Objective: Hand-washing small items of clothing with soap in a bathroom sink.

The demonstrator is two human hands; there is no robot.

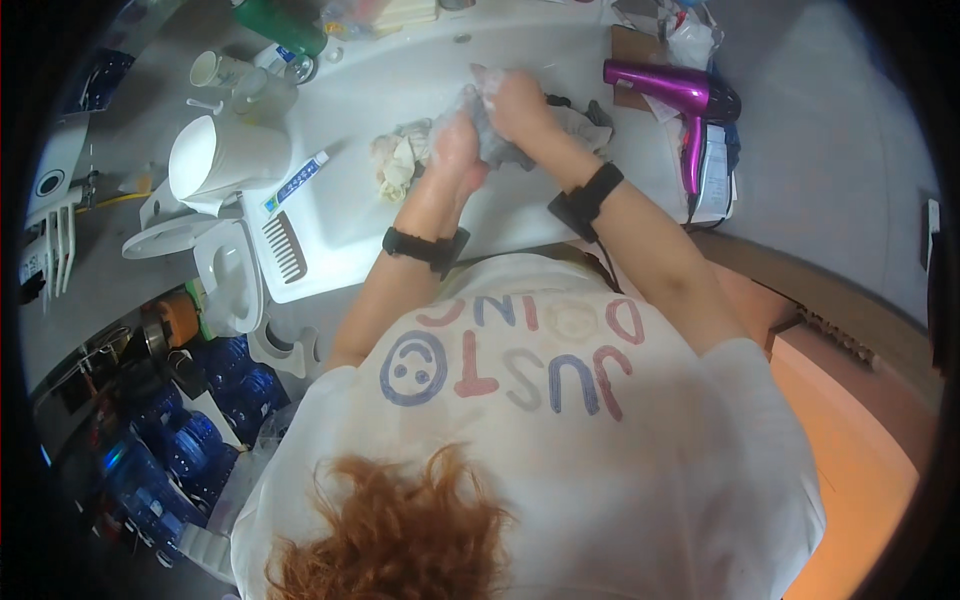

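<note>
Over the white sink point(345, 230), a wet greyish cloth point(492, 143) covered in suds is stretched between my two hands. My left hand point(456, 148) is closed on its left side, partly coated in foam. Higher up and to the right, my right hand point(518, 104) grips the cloth with curled fingers, and a soapy bit sticks out past them. A crumpled cream cloth point(397, 160) lies in the basin just left of my left hand. To the right, under my right wrist, lies more light cloth point(578, 128) with darker fabric point(600, 113) beside it. Each wrist wears a black band.
Along the left rim are a white paper roll point(225, 160), a toothpaste tube point(297, 182), a comb point(284, 248), cups point(216, 70) and a green bottle point(280, 27). A purple hair dryer point(672, 90) rests on the right edge. A toilet point(230, 270) stands at the left.
</note>
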